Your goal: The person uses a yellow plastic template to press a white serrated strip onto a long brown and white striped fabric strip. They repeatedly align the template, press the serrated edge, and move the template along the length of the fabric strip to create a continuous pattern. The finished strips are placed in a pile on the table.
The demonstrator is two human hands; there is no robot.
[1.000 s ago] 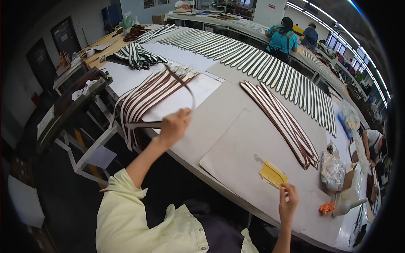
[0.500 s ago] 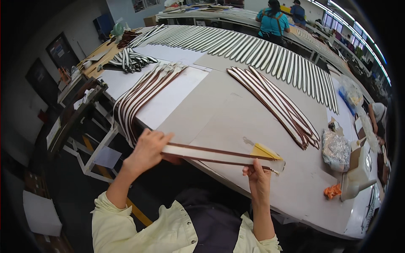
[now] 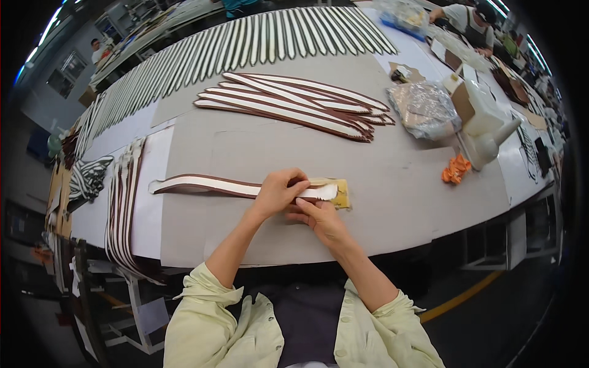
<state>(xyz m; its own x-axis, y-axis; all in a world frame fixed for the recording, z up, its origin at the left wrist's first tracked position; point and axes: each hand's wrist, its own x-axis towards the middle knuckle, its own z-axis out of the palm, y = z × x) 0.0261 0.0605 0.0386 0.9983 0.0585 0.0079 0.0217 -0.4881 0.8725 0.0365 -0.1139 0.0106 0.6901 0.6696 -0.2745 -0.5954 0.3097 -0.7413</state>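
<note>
A long white strap with brown edges (image 3: 215,183) lies across the near part of the table, its far left end slightly raised. My left hand (image 3: 277,193) is closed on the strap near its right end, fingers bent over it from above. Beside it, my right hand (image 3: 324,222) pinches the near edge of the same end, thumb on top and the other fingers below. Under that end is a flat yellow piece (image 3: 343,197), mostly covered by the strap. Beyond my hands rests a loose pile of similar straps (image 3: 288,104).
Several straps hang over the table edge (image 3: 126,202) at left. A long row of pale strips (image 3: 245,40) spans the back. To the right are a clear plastic bag (image 3: 423,109), a white plastic container (image 3: 485,122) and a crumpled orange piece (image 3: 456,168). A person (image 3: 469,24) works at far right.
My left hand has moved along the strap toward my right hand, and the strap now lies over the table instead of being stretched along its edge. The view has turned right.
</note>
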